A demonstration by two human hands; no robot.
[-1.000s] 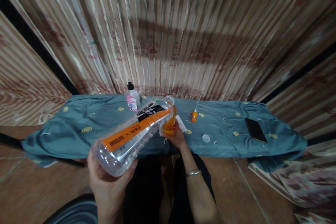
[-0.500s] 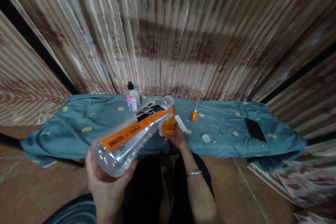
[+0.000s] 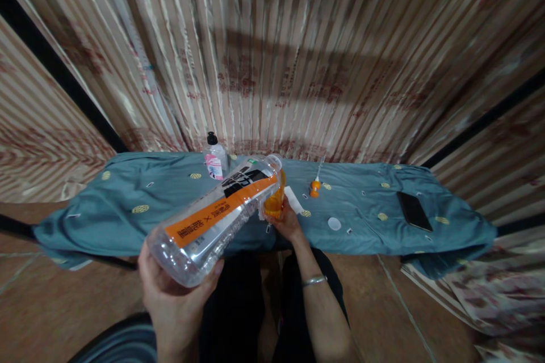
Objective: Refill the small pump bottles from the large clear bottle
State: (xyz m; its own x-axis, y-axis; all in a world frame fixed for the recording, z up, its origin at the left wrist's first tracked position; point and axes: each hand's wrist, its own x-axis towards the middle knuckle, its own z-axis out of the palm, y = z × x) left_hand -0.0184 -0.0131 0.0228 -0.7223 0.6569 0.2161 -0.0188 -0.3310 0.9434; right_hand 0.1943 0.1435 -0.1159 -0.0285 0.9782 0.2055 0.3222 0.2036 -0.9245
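My left hand [image 3: 174,289] grips the base of a large clear plastic bottle [image 3: 213,221] with an orange and silver label. The bottle is tilted, its neck pointing up and to the right, over an orange bottle [image 3: 273,203]. Around that orange bottle my right hand [image 3: 285,220] is closed, low above the cloth. The large bottle's neck partly hides the orange bottle's top, so I cannot tell whether the mouths touch. An orange pump top [image 3: 314,188] with a clear tube lies on the cloth to the right. Behind the orange bottle a white paper [image 3: 294,201] shows.
A teal patterned cloth [image 3: 170,187] covers the narrow table. On it stand a clear pump-type bottle [image 3: 216,159] with black cap and pink label, a white round disc [image 3: 334,223] and a black phone-like slab [image 3: 414,211]. A striped curtain [image 3: 264,57] hangs behind.
The large bottle has rolled slightly about its length, shifting its label. Both hands hold nearly the same positions.
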